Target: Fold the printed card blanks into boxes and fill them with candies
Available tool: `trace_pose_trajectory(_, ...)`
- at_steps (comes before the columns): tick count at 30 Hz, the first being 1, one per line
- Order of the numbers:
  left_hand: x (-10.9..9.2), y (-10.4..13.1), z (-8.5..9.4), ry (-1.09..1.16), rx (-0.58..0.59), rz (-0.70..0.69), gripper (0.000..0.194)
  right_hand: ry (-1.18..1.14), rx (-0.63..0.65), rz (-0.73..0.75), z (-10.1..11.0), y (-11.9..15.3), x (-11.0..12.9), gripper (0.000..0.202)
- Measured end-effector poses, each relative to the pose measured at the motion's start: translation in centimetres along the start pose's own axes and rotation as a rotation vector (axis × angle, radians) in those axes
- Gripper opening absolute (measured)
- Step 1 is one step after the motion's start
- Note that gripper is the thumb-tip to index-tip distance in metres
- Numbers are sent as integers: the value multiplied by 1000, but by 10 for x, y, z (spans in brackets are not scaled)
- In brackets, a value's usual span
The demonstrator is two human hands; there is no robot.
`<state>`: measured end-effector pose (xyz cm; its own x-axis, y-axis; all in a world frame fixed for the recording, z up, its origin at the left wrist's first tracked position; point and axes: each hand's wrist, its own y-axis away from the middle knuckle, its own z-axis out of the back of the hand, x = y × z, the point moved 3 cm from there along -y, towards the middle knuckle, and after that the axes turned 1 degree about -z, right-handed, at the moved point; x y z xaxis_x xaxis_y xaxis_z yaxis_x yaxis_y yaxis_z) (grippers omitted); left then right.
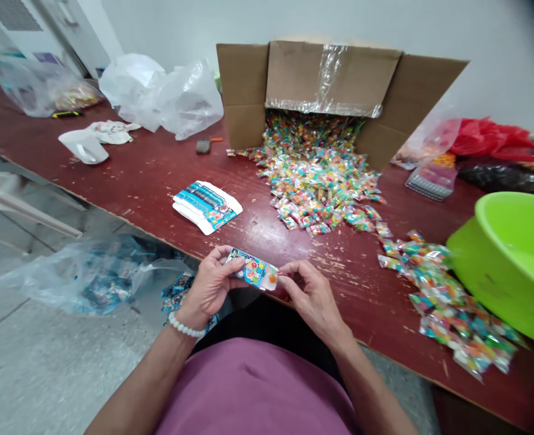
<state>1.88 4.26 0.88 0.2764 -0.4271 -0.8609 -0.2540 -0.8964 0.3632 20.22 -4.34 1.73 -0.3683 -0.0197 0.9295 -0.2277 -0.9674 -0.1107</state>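
Note:
My left hand is closed round a small blue printed candy box, thumb on top, just above the table's front edge. The box points to the right with its white end flap open. A small clear candy packet with an orange piece shows at that open end. My right hand pinches the packet there with thumb and forefinger; part of it is hidden by the fingers. Flat blue-and-white unfolded boxes lie on the table beyond my left hand.
A cardboard box on its side spills a heap of candy packets onto the red table. More packets lie right, beside a green basin. A white jug stands left; a plastic bag of blue packs is below.

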Motion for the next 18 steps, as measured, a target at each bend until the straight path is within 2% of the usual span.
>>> trace_pose_trajectory(4,6,7,3,98,56,64,45,163,-18,108,6,-2,5,8)
trace_pose_trajectory(6,11,13,2,87,136,120,50,183,22,163,9,-3,10,9)
trace_pose_trajectory(8,16,19,-1,30,271,184,52,179,82,191,11,-5,15,9)
trace_pose_trajectory(11,23,27,-8,-136,483,249,46,80,153,90,12,-8,14,22)
trace_pose_trajectory(14,26,32,-16,-256,587,257,39,-109,172,-21,10,-11,9,31)
trace_pose_trajectory(16,25,34,-21,-246,611,221,38,-211,107,-62,9,-13,6,27)
trace_pose_trajectory(18,23,34,-25,-223,621,177,38,-303,-21,-81,10,-15,4,26)
